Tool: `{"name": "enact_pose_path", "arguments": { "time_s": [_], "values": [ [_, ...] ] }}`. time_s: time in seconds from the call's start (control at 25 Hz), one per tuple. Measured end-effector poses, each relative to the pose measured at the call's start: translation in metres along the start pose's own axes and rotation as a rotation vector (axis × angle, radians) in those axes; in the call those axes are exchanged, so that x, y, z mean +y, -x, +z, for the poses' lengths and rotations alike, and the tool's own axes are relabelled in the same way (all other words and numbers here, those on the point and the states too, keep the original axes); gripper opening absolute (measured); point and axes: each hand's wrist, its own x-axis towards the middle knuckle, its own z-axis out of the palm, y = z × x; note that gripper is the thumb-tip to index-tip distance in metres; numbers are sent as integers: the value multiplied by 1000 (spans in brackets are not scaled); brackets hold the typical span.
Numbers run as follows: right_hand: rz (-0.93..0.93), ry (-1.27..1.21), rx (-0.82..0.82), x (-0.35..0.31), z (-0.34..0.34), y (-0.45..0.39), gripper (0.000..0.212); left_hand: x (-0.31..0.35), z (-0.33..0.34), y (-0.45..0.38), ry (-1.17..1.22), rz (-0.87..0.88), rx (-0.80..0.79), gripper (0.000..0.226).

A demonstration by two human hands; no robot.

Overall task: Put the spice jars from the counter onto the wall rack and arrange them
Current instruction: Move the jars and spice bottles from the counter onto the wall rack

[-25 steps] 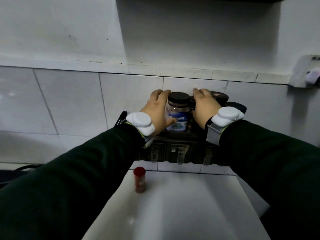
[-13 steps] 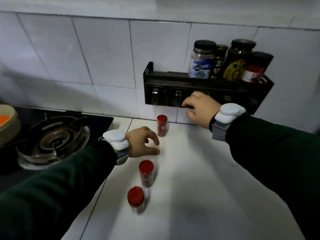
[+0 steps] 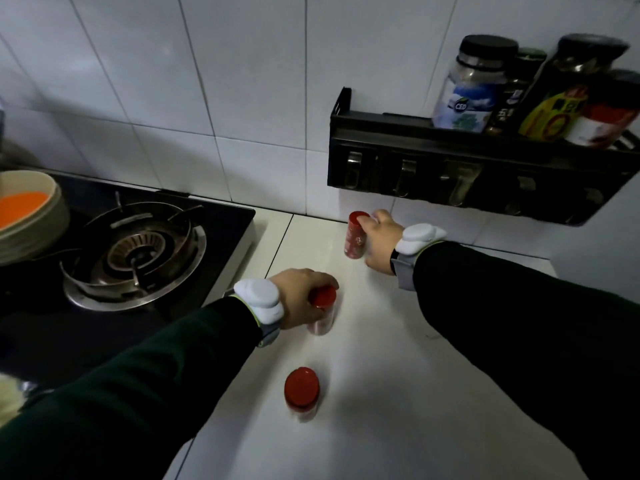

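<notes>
Three red-lidded spice jars stand on the white counter (image 3: pixel 398 393). My right hand (image 3: pixel 379 242) is wrapped around the far jar (image 3: pixel 355 237) below the rack. My left hand (image 3: pixel 301 297) grips the middle jar (image 3: pixel 322 308) from its left side and top. The nearest jar (image 3: pixel 302 393) stands alone, untouched. The black wall rack (image 3: pixel 433 161) hangs on the tiles at upper right. It carries a clear jar with a black lid and blue label (image 3: pixel 471 84) and several dark bottles (image 3: pixel 568 88) on its right half; its left part holds nothing.
A gas stove (image 3: pixel 135 247) sits left of the counter, close to my left forearm. A beige bowl with an orange inside (image 3: pixel 26 213) stands at the far left edge. Metal hooks hang under the rack.
My view has dropped from the rack to the counter. My right hand came down from the rack and closed on the far jar. My left hand moved onto the middle jar.
</notes>
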Motion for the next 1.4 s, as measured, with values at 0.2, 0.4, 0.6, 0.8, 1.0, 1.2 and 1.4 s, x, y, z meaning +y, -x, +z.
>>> {"name": "enact_pose_path", "arguments": {
  "time_s": [0.2, 0.4, 0.6, 0.8, 1.0, 1.2, 1.4],
  "values": [
    [7, -11, -85, 3, 6, -36, 76, -14, -11, -39, 4, -94, 18, 53],
    [-29, -46, 2, 1, 12, -49, 53, -18, -9, -54, 68, -129, 88, 52],
    [-23, -40, 30, 3, 8, -32, 43, -15, -6, -51, 141, -135, 132, 51],
    [22, -105, 7, 7, 12, 13, 36, -6, -4, -36, 168, -169, 143, 47],
    [35, -146, -35, 11, 20, 66, 45, 7, 9, -9, 171, -169, 147, 48],
    [27, -117, -78, 6, 23, 100, 52, 15, 13, 15, 159, -146, 112, 49],
    [-4, -120, -72, 9, -16, 108, 41, 20, -17, 17, 111, -98, 137, 52]
  ]
}}
